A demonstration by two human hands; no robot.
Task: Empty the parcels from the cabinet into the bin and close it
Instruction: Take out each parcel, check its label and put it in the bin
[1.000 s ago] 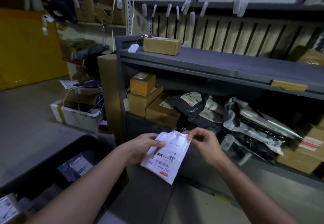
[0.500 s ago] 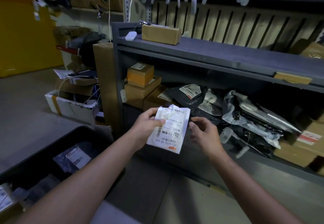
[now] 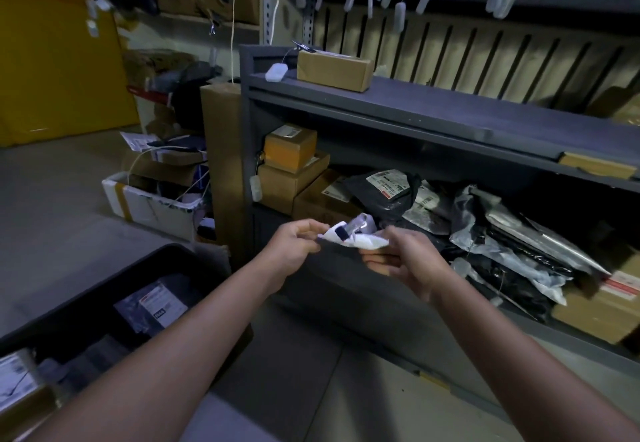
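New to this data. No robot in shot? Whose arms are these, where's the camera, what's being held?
There is no robot here. A person wears one wide-angle camera on the head, looking forward and down, so the two bare arms coming in from the bottom are theirs. This is the only view.

The left hand and the right hand both grip a small white parcel, crumpled between them, in front of a grey cabinet. Its lower shelf holds cardboard boxes at the left and black and grey mailer bags to the right. One brown box sits on top.

At lower left is the black bin, with a labelled parcel already inside. The job is to move the cabinet's parcels into that bin.
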